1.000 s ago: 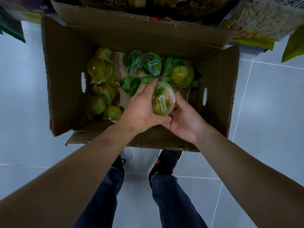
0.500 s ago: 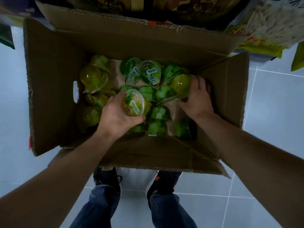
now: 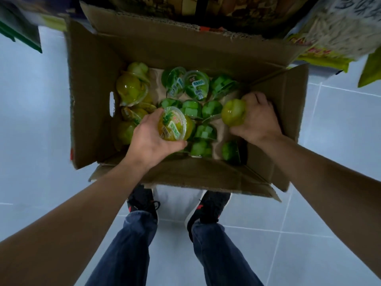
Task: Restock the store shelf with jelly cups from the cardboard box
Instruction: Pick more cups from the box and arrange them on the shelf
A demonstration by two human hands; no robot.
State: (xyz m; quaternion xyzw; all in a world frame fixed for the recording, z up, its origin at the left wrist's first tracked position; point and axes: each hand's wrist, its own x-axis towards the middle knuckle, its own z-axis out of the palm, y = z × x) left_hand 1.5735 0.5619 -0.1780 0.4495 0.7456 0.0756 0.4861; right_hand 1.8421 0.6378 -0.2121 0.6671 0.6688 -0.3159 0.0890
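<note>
As seen from above the open box (image 3: 92, 83) on the floor (image 3: 340, 141): left hand (image 3: 152, 139) over box centre, fingers curled round a yellow cup (image 3: 172, 126), printed lid up. Right hand (image 3: 257, 118) toward right wall of box, fingers closed round a second yellow cup (image 3: 234, 112), dome up. Green cups (image 3: 193, 85) loose on box bottom at middle and far side; more yellow cups (image 3: 131, 89) along left wall. Shoes (image 3: 142, 201) just beneath near flap.
</note>
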